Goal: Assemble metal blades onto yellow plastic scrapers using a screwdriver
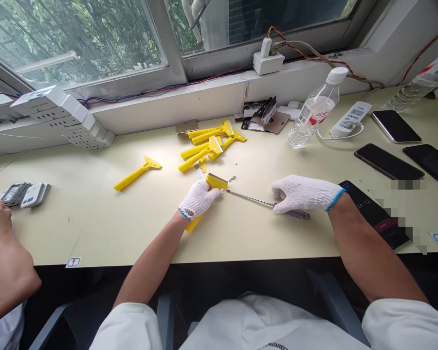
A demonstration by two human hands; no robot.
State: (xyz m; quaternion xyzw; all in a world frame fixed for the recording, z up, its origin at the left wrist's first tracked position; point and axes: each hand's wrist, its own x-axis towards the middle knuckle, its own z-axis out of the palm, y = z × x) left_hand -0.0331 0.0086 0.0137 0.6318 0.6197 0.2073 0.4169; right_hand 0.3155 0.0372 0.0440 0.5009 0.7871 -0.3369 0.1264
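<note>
My left hand (pixel 200 198), in a white knit glove, is closed around a yellow scraper (pixel 216 182); its head points up and right, and the handle end shows below the wrist. In my gloved right hand (pixel 300 193) is a screwdriver (pixel 253 199) with a long metal shaft and a translucent handle. The screwdriver's tip is close to the right end of the scraper head; I cannot tell if they touch. Small metal screws (pixel 232 178) lie just beyond the head. Several yellow scrapers (pixel 200 154) are piled farther back, and one yellow scraper handle (pixel 136 174) lies apart at left.
A water bottle (pixel 312 109) and a power strip (pixel 350 119) stand back right, near several phones (pixel 389 161). Opened packaging (pixel 264 115) lies by the window ledge. White boxes (pixel 67 116) are stacked back left. A co-worker's arm (pixel 7 262) reaches in at far left.
</note>
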